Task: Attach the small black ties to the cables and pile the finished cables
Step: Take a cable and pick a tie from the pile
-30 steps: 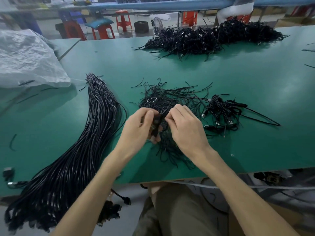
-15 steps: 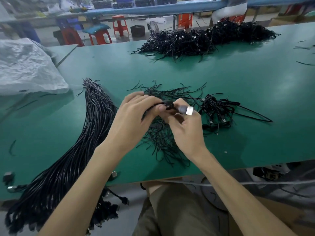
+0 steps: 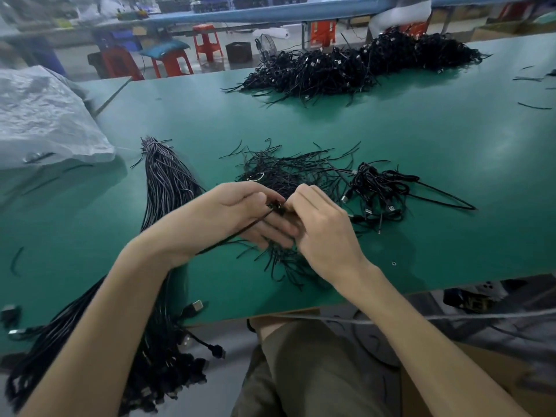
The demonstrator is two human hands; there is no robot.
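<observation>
Pinching a thin black cable (image 3: 234, 234), your left hand (image 3: 231, 212) and right hand (image 3: 323, 233) met fingertip to fingertip | cable trailed toward 8 o'clock | small tied-cable heap (image 3: 379, 188) lay at 3 o'clock, nearer right hand

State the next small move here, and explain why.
Probably finish the fastening before piling: the left hand and right hand both pinch one cable at the same spot above the loose ties, and it has not joined the small pile.

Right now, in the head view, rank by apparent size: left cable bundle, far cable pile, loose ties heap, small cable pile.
1. Left cable bundle, though nearest.
2. Far cable pile and loose ties heap: too close to rank; the heap is partly hidden.
3. Small cable pile.
</observation>
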